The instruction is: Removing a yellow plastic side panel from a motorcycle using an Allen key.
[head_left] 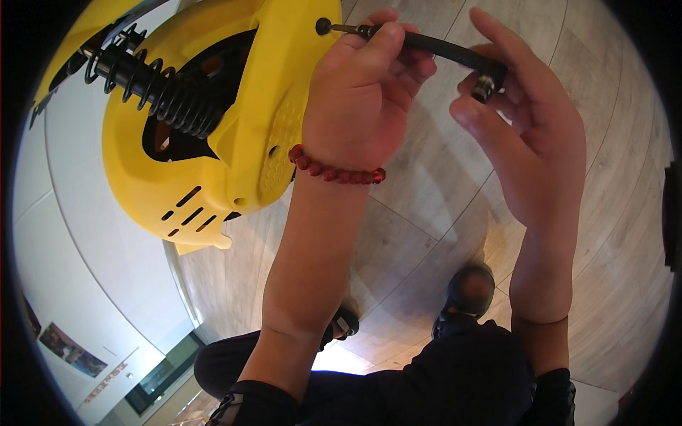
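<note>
Two hands — left hand (362, 92), right hand (526, 135) — hide the black tool (444, 50) (ends visible).

Yellow housing (213, 121), black spring (160, 89), red bead bracelet (334, 172)

The yellow housing (213, 142) fills the space up and to the left, and its black coil spring (160, 89) juts out of its top opening, blocking any pass across that side. At the housing's right edge, the black tool shaft (440, 48) bridges outward from a screw hole, with the left hand (366, 99) gripped around it just beside the housing and the right hand (526, 128) at its far end. Below the housing lies open wooden floor (426, 234), interrupted only by two dark shoes (469, 291) farther down.
</note>
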The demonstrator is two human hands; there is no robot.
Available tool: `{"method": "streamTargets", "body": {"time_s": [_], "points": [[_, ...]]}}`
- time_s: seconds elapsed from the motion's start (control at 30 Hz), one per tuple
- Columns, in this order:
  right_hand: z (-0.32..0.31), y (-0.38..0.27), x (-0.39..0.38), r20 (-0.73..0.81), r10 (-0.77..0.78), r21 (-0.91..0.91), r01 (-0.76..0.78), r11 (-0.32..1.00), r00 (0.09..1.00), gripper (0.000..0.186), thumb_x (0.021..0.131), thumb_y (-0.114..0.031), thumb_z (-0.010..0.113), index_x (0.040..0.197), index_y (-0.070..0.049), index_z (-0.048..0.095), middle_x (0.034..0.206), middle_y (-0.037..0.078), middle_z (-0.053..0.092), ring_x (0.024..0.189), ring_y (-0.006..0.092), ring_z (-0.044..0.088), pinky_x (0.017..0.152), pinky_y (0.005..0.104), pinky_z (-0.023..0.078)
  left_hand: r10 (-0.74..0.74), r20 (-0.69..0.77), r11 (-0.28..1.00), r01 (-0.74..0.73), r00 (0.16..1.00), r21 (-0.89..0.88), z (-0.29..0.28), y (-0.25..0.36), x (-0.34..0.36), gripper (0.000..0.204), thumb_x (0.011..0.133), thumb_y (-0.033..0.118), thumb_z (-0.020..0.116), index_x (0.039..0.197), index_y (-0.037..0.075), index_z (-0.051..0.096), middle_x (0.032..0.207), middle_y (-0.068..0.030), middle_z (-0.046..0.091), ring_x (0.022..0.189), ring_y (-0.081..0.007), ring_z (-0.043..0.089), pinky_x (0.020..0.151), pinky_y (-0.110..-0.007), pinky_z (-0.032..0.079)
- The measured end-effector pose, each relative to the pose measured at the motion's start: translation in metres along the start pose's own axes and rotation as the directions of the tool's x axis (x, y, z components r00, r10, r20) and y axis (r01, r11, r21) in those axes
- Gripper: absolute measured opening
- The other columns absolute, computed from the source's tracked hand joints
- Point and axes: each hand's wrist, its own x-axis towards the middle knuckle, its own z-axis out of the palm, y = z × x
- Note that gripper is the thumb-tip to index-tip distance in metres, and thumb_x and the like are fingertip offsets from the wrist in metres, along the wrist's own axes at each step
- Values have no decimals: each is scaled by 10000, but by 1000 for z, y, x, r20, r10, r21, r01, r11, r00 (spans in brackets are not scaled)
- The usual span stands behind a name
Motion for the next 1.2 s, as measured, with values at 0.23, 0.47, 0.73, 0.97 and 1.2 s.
{"method": "streamTargets", "body": {"time_s": [0.23,0.47,0.73,0.97,1.2], "points": [[-21,-2,2,234,429,-17,-437,899,873,261,859,-125,609,1078,18,613,887,41,580,700,82,537,596,196,435,3,-66,996,-8,998,-84,9,-1,-2,137,909,66,499,1045,45,501,891,-49,612,809,-179,603,781,-294,496],[-10,13,6,223,-287,-276,342,898,932,303,877,-145,582,1130,22,580,1012,49,557,860,135,551,735,241,461,28,162,997,-16,986,-79,-19,-10,11,161,917,66,486,1076,45,475,895,-42,597,899,-190,590,806,-302,487],[-24,25,15,227,174,440,-260,860,958,392,942,-268,465,1179,37,535,1015,79,562,864,175,561,768,303,474,-32,120,999,33,992,-3,-18,1,5,327,877,92,554,1164,52,402,929,-70,587,922,-236,591,883,-358,469],[17,41,55,347,371,115,-431,895,862,318,848,-111,600,1121,41,537,904,98,607,790,156,578,732,271,478,-95,70,979,81,993,185,-34,-8,-40,362,761,-65,441,1119,-11,447,873,-126,592,772,-269,577,705,-383,479],[-37,178,78,153,121,-622,0,783,981,376,874,-300,537,1145,-44,587,985,133,589,893,295,580,869,366,439,-301,-91,906,315,949,284,-76,-22,-92,331,751,-100,410,1065,-3,449,876,-137,586,739,-236,586,675,-350,477]]}}
